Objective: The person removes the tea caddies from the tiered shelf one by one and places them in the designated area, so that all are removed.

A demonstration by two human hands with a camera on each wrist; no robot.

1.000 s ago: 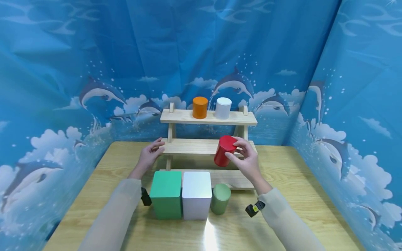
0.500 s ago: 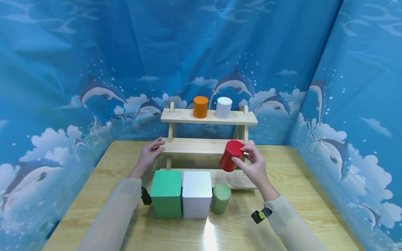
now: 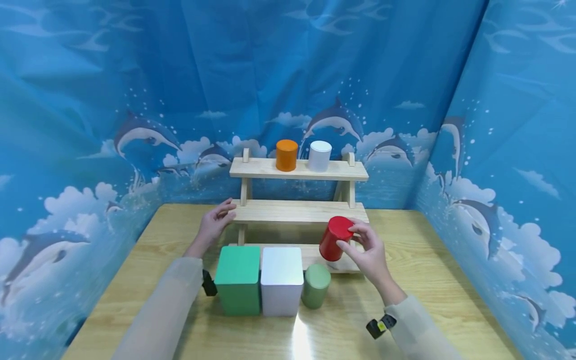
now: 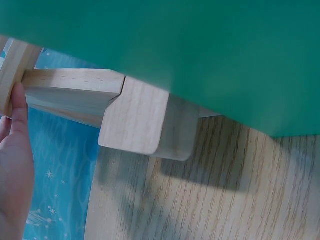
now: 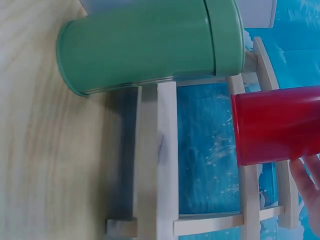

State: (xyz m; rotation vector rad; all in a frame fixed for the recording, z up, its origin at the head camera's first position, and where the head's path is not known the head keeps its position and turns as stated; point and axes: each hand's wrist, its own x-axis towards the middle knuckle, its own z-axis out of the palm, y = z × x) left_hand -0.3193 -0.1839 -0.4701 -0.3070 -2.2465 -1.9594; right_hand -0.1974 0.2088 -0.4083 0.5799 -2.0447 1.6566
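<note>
My right hand [image 3: 369, 250] pinches a red cylindrical tin [image 3: 336, 239] near its top, between thumb and fingers. The tin is tilted and held in the air before the lower part of a three-tier wooden shelf stand [image 3: 297, 211]. In the right wrist view, the red tin [image 5: 280, 125] shows fingertips [image 5: 302, 177] at its side. My left hand [image 3: 215, 222] touches the left end of the middle shelf; in the left wrist view, a straight finger [image 4: 19, 110] lies against the wooden board [image 4: 72, 80].
On the top shelf stand an orange tin [image 3: 286, 156] and a white tin [image 3: 320, 156]. Before the stand are a green box [image 3: 238, 282], a white box [image 3: 282, 282] and a green tin [image 3: 316, 286], side by side on the wooden table [image 3: 243, 342]. Dolphin-print curtains [image 3: 148, 75] surround it.
My right hand has brought the red tin down and to the right, from in front of the middle shelf to in front of the bottom one. The left hand stays put.
</note>
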